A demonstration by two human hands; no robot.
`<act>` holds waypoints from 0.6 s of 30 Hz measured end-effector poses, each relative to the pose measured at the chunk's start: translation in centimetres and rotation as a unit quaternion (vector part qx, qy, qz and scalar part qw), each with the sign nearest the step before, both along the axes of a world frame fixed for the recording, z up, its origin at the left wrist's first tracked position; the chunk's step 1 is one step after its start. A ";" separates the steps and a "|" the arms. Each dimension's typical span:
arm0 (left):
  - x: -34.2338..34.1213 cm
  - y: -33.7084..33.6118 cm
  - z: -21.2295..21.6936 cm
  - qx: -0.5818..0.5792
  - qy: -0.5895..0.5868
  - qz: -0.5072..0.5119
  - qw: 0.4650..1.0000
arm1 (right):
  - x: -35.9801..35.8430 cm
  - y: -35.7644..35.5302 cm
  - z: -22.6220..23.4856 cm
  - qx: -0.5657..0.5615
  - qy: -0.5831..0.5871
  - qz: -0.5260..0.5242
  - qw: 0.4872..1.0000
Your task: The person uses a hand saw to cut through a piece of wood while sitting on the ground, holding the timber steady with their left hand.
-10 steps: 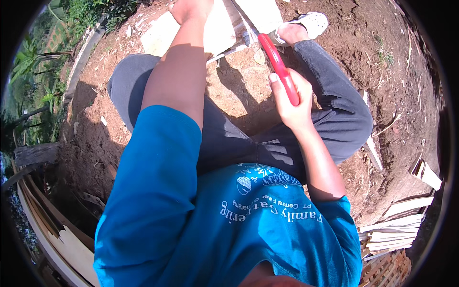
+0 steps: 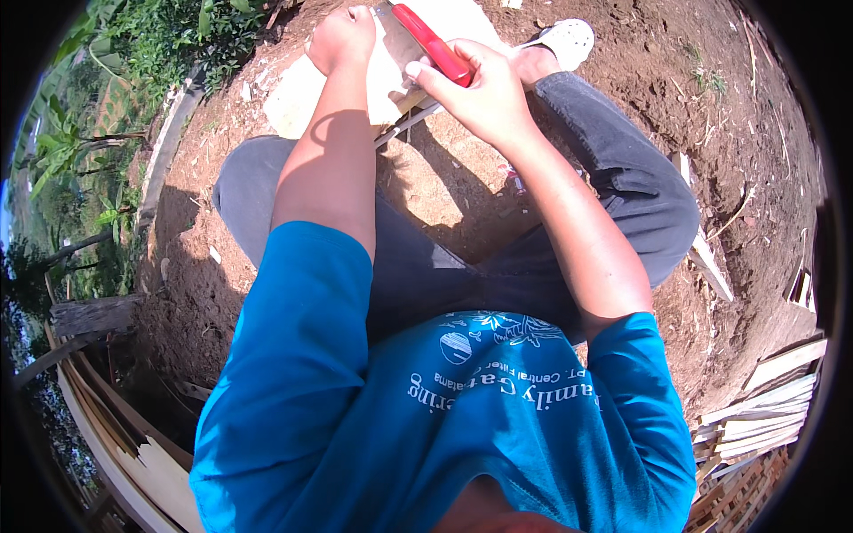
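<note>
Right hand (image 2: 484, 89) | grasping red handle (image 2: 432, 43) by near end, remainder pointing forward-left | left hand (image 2: 343, 40) curled, grasp unclear

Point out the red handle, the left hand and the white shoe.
Red handle (image 2: 434, 43): head view, middle of its length.
Left hand (image 2: 342, 41): head view, middle of the hand.
White shoe (image 2: 570, 42): head view, its top.

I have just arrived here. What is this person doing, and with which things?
A seated person grips a red-handled bladed tool in the right hand. Its grey blade is over a pale board. The left hand is curled above that board; whether it holds anything, I cannot tell.
</note>
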State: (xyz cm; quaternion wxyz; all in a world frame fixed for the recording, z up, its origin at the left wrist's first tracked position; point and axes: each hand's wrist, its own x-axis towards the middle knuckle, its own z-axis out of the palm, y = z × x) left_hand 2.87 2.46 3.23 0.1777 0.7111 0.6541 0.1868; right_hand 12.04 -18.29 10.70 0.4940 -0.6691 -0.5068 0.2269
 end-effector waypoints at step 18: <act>-0.6 -1.3 0.5 0.014 0.059 -0.096 0.994 | -4.1 -10.7 3.1 -0.024 -0.009 -0.044 0.999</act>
